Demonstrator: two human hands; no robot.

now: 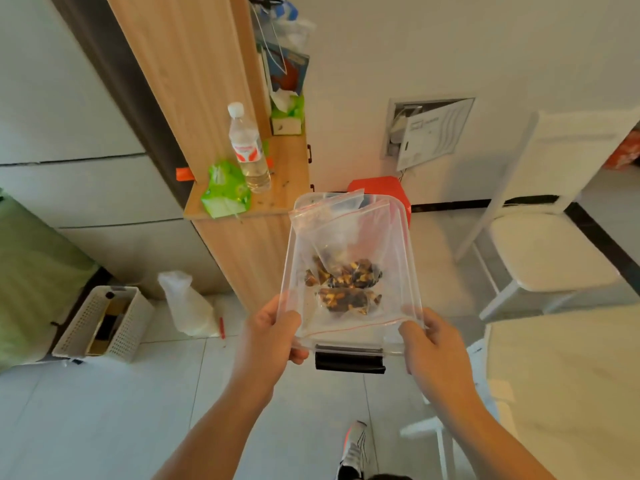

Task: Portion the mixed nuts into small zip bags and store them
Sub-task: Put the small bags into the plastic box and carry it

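Observation:
I hold a clear plastic storage box (405, 251) with a black latch (349, 362) out in front of me, above the floor. Inside it lie small zip bags (346, 237) with red seal lines, holding portions of mixed nuts (348, 287). My left hand (273, 329) grips the box's near left corner. On the near right corner my right hand (433, 344) does the same. Both thumbs press on the rim.
A wooden cabinet shelf (287, 188) stands just beyond the box with a water bottle (247, 148) and a green packet (225, 190). A red stool (381, 188) sits behind the box. On the right are a white chair (543, 251) and a table (561, 386); on the floor at left, a white basket (104, 323) and a white bag (187, 306).

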